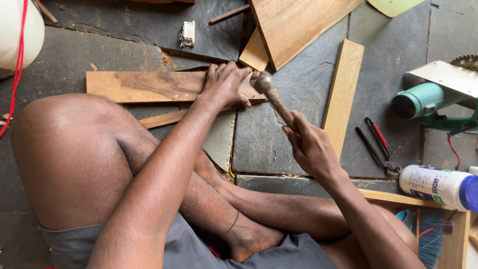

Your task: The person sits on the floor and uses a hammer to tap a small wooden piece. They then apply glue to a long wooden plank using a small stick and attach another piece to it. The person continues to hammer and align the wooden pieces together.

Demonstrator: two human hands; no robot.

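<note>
The left forearm reaches to the left hand [224,85], pressed flat on the wooden plank [144,85] lying crosswise on the stone floor [298,99]. The right hand [311,144] clenches a hammer [271,97], head just beside the left fingers.

Hammer head [261,82] blurred, saw blade [468,61] (top right) cut off, plank's [144,85] end under left hand [224,85]

You wear grey shorts [184,249], bare-armed and bare-legged, with no sleeves, gloves or shoes. A thin dark band [232,222] (perhaps a thread) circles one ankle.
</note>
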